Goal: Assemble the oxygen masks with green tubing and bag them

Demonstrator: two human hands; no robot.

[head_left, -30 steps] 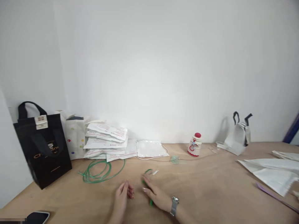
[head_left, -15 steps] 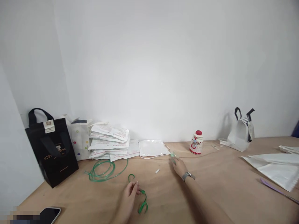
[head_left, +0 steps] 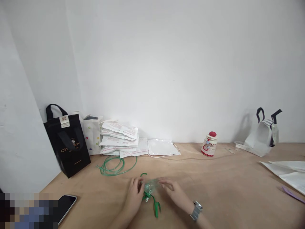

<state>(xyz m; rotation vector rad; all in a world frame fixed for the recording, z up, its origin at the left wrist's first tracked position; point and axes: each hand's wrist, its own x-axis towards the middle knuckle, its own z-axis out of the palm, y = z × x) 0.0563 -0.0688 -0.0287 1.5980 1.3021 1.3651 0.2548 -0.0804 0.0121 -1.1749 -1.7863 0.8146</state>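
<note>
My left hand (head_left: 135, 194) is closed, fingers curled round a green strap (head_left: 156, 206), probably elastic. One end of the strap curls out above the fingers and the rest trails to the right on the table. Between my hands is a clear, pale-green plastic mask (head_left: 152, 185), blurred, its full shape hard to make out. My right hand (head_left: 175, 192), with a grey watch at the wrist, grips the mask's right edge with its fingertips. A small white piece (head_left: 147, 199) shows against the green strap just below the mask.
Behind my left hand lies a coil of green tubing (head_left: 111, 167). Along the wall stand a black bag (head_left: 69, 146), stacked white packets (head_left: 119, 141), a flat white pouch (head_left: 160, 148) and a red-capped jar (head_left: 209, 144). A phone (head_left: 65, 206) lies front left; white sheets (head_left: 286, 173) lie right.
My right hand has drawn the clear mask leftward and nearer, beside my left hand. The small white strip no longer shows at its earlier spot. The view has shifted left.
</note>
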